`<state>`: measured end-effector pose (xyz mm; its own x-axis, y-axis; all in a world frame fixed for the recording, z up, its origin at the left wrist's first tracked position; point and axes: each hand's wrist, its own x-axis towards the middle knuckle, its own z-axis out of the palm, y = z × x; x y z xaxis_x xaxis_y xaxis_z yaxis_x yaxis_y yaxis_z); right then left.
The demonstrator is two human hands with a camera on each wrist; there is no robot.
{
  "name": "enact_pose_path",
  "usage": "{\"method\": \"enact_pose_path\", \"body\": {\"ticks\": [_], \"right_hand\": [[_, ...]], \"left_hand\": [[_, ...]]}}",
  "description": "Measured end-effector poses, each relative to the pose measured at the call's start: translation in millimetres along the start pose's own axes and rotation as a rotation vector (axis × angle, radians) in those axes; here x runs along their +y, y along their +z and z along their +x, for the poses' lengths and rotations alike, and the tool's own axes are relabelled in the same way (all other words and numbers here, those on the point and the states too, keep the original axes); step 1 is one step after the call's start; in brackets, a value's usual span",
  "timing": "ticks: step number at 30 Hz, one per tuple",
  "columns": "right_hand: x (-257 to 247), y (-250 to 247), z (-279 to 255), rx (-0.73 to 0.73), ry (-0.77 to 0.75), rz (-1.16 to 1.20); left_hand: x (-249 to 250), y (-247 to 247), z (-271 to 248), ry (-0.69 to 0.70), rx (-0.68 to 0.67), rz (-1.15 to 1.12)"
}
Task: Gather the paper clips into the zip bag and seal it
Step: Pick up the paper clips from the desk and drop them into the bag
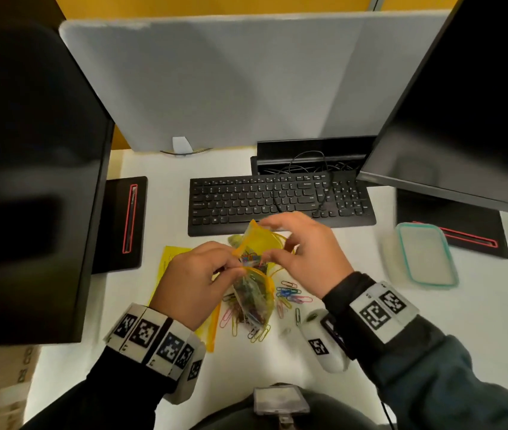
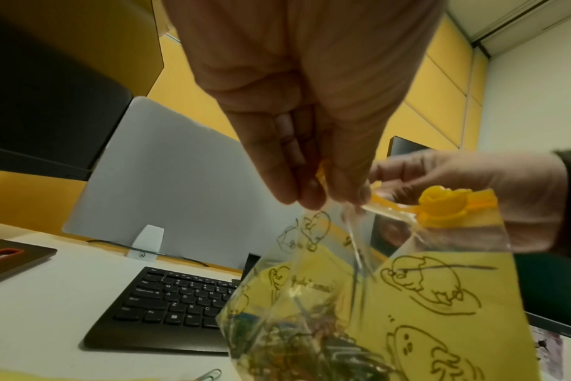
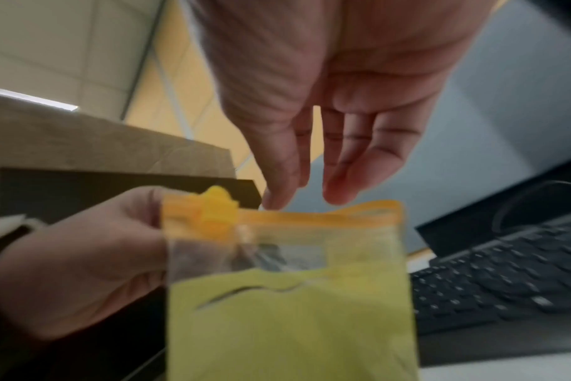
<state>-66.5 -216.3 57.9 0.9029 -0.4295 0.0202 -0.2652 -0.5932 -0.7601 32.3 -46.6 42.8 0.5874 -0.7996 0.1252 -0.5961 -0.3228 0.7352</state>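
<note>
A clear yellow zip bag (image 1: pixel 256 294) (image 2: pixel 408 309) (image 3: pixel 294 309) printed with cartoon figures hangs above the desk with paper clips inside. My left hand (image 1: pixel 234 265) (image 2: pixel 317 198) pinches its top edge near the yellow slider (image 2: pixel 440 206) (image 3: pixel 217 208). My right hand (image 1: pixel 269 240) (image 3: pixel 297 203) hovers over the rim with its fingers straight, gripping nothing. Several coloured loose paper clips (image 1: pixel 290 293) lie on the white desk (image 1: pixel 370 305) under and beside the bag.
A black keyboard (image 1: pixel 277 203) lies just beyond the hands. A clear container with a teal-rimmed lid (image 1: pixel 426 256) sits at the right. Dark monitors (image 1: pixel 29 181) stand on both sides. A yellow sheet (image 1: pixel 172 259) lies under my left hand.
</note>
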Motion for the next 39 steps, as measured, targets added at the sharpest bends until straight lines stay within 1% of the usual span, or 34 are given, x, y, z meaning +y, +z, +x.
{"method": "enact_pose_path", "body": {"ticks": [2,3,4,6,7,8,9,11,14,17,19,20,21,24,25,29,32,39], "right_hand": [[25,-6,-5,0.107,0.126,0.021],[45,-9,-9,0.127,0.222,-0.028],[66,-11,-15,0.098,0.341,-0.118],[103,-11,-32,-0.073,0.571,-0.327],[116,-9,-41,-0.150,0.642,-0.390],[124,-5,-48,-0.184,0.679,-0.420],[127,-1,-52,-0.184,0.684,-0.426],[121,10,-54,-0.167,0.620,-0.411],[108,28,-52,-0.225,0.492,-0.357],[102,32,-57,-0.348,0.452,-0.270],[100,32,-61,-0.466,0.431,-0.303],[99,34,-61,-0.491,0.421,-0.335],[97,37,-59,-0.483,0.408,-0.350],[91,49,-43,-0.396,0.329,-0.341],[88,53,-37,-0.393,0.309,-0.347],[76,67,-24,-0.497,0.255,-0.422],[69,74,-23,-0.456,0.181,-0.487],[60,74,-23,-0.455,0.180,-0.521]], "left_hand": [[0,-3,-1,0.006,0.006,0.003],[-1,-4,-2,0.007,0.004,0.008],[-2,-5,-2,0.006,0.002,0.011],[-4,-6,-3,-0.003,-0.004,0.008],[-5,-6,-4,-0.004,-0.004,0.007],[-6,-7,-3,-0.001,0.000,0.012],[-7,-8,-2,0.002,0.009,0.019],[-10,-10,-1,-0.013,0.037,0.027],[-12,-14,0,-0.038,0.066,0.022],[-11,-17,0,-0.035,0.069,0.040],[-13,-19,-1,-0.047,0.077,0.051],[-13,-19,-2,-0.053,0.077,0.057],[-13,-20,-2,-0.056,0.074,0.062],[-10,-20,-2,-0.049,0.069,0.055],[-9,-19,-2,-0.046,0.069,0.048],[-8,-19,-5,-0.047,0.068,0.039],[-11,-21,-6,-0.062,0.072,0.038],[-13,-17,-6,-0.081,0.075,0.027]]}}
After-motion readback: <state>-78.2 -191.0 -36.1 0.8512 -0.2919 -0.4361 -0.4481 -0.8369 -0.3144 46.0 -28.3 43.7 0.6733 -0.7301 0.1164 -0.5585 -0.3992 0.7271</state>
